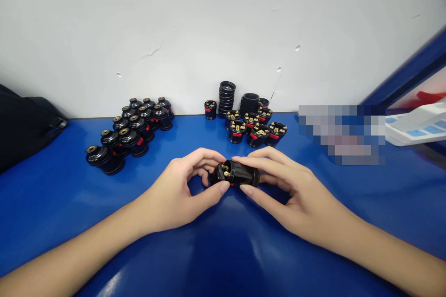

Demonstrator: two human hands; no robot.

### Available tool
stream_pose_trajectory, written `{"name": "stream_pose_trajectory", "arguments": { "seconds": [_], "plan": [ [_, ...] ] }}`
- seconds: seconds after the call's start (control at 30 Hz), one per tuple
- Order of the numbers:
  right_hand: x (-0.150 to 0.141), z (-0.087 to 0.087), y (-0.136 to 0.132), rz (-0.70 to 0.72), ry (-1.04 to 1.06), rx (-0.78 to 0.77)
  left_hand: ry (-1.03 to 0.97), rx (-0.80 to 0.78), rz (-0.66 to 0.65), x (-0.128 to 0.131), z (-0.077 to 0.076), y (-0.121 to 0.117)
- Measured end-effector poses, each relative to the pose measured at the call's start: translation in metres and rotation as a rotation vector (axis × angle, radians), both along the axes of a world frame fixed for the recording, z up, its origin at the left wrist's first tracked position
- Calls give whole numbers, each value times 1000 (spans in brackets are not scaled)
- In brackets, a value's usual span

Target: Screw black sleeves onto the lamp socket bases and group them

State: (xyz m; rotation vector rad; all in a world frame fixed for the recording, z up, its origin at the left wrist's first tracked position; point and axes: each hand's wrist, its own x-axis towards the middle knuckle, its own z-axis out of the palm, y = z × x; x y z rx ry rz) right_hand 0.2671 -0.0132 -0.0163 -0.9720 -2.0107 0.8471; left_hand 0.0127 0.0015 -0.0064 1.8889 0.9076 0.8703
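Observation:
Over the blue table, a black lamp socket body (pixel 243 174) lies on its side between my two hands, brass terminals showing at its left end. My right hand (pixel 292 185) grips it along its length, thumb in front and fingers behind. A dark rounded piece, seemingly a lamp socket cap (pixel 216 175), sits at the body's left end, tilted, partly hidden by fingers. My left hand (pixel 188 185) is closed round this piece, its thumb tip close to the body's rim. A bit of red shows under the body.
Several capped black lamp sockets (pixel 134 135) stand in rows at left. Behind my hands are several uncapped socket bodies (pixel 251 120) with red switches, and a stack of black threaded rings (pixel 227 100). A black bag (pixel 24 125) lies far left, a white power strip (pixel 414 127) far right.

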Motion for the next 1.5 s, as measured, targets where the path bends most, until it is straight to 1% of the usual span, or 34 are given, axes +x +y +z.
{"name": "stream_pose_trajectory", "arguments": {
  "seconds": [0.1, 0.2, 0.33, 0.43, 0.63, 0.7, 0.77, 0.9, 1.0, 1.1, 1.3, 1.4, 1.5],
  "plan": [
    [1, -2, 1, -21, 17, 43, 34, -50, 6, -2, -1, 1],
    [1, -2, 1, -43, -42, 122, 50, -103, 4, -5, -4, 3],
    [0, -2, 1, -53, -63, 191, 23, -144, -10, -3, -6, 5],
    [1, -4, 2, -45, -50, 246, 10, -171, 10, 0, -4, 5],
    [2, -4, 4, -64, -64, 369, 125, -96, 54, 4, -1, 6],
    [1, -4, 3, -74, -49, 389, 156, -75, 66, 4, -1, 6],
    [0, -4, 3, -79, -29, 361, 159, -75, 62, 4, 0, 6],
    [-1, -5, 1, -50, 56, 204, 154, -84, 41, 4, -1, 6],
    [-1, -6, 0, -29, 117, 116, 156, -88, 33, 4, -1, 6],
    [-1, -6, 0, -20, 144, 68, 152, -91, 37, 3, 0, 6],
    [-2, -9, 1, -31, 230, -13, 215, -35, 74, 2, 1, 6],
    [-1, -10, 1, -27, 242, -47, 186, -45, 63, 1, -2, 6],
    [-3, -9, 2, -66, 246, -113, 128, -14, 45, 0, -7, 7]
  ]
}}
